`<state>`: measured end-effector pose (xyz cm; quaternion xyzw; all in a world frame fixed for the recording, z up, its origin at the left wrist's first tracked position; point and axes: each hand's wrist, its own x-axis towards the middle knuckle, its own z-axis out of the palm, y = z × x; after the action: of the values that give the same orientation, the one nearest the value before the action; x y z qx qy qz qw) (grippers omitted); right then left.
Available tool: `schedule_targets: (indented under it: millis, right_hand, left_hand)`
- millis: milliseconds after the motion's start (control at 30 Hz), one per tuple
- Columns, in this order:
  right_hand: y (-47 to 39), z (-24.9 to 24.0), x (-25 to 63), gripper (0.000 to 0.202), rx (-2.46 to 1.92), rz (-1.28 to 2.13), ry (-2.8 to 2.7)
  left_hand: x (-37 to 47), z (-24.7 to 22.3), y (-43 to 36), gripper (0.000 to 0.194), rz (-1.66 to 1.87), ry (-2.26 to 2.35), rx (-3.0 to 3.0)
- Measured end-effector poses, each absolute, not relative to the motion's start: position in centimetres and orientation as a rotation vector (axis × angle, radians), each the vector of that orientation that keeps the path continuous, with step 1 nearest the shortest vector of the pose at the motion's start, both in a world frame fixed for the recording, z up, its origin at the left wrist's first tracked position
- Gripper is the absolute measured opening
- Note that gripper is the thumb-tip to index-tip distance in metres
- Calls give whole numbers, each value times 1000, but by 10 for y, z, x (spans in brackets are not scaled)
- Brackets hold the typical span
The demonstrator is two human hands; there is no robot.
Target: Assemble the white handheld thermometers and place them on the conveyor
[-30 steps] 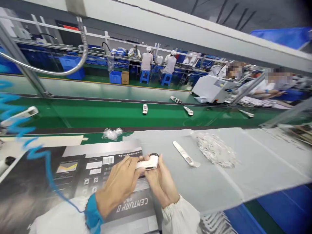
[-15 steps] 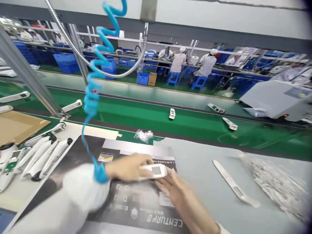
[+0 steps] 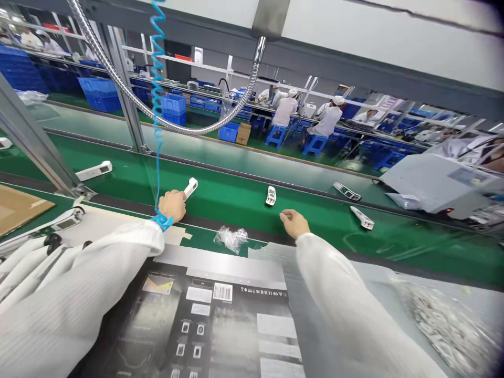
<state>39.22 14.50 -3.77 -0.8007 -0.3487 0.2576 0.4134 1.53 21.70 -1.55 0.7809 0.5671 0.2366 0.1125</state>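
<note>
My left hand (image 3: 173, 205), a blue coiled-cord wrist strap (image 3: 162, 220) at its wrist, is closed around the near end of a white handheld device (image 3: 191, 187) over the green conveyor belt (image 3: 232, 191). The device's far end, with a small dark window, sticks out past my fingers. My right hand (image 3: 295, 223) reaches over the belt's near edge, its fingers curled and nothing visible in them. Just left of and beyond those fingertips lies an open white housing (image 3: 271, 196) with parts inside, apart from the hand.
Beneath my arms lies a black printed cardboard sheet (image 3: 232, 325). A crumpled clear bag (image 3: 232, 239) sits by the belt edge, and a bag of small pale parts (image 3: 449, 325) at right. Other housings (image 3: 362, 218) rest on the belt. A metal post (image 3: 43, 131) stands left.
Both hands have moved from over the cardboard out to the belt and apart. The white device went with my left hand to the belt. The camera view has shifted.
</note>
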Motion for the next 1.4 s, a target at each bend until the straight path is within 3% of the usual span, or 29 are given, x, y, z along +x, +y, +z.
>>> schedule_targets:
  millis: [133,267,467,600,700,867,967,1133,1233,1400]
  right_hand:
    - [206,-45,371,36,-2024,594,-836]
    - [219,-38,339,34,-1897,698,-871]
    - [127,4,288,30,-1456,1124,-1134]
    - [36,17,261,37,-1210,1273,-1200]
    - [-9,10,251,30,-1263,1089,-1262]
    - [-33,-10,247,7,-1447,448,-1654]
    - [-33,-15,240,6,-1521,163,-1805]
    - [-18,-12,219,19,-1377,293,-1966]
    - [18,-15,217,17,-1407,466,-1756]
    - [87,-38,235,20,-1682,425,-1550]
  left_hand:
    - [6,-25,198,23,691,1661,2322]
    - [3,-24,171,15,643,1573,2313]
    - [22,18,124,29,943,1179,2359]
    - [40,29,77,30,607,864,2088]
    - [48,20,40,26,376,912,1887]
    - [48,8,4,26,427,1110,2085]
    - [44,4,-2,28,449,1148,2058]
    - [31,-17,14,29,658,1205,1469]
    - [19,-27,28,31,914,1347,963]
    - [-1,-27,27,42,964,1384,826]
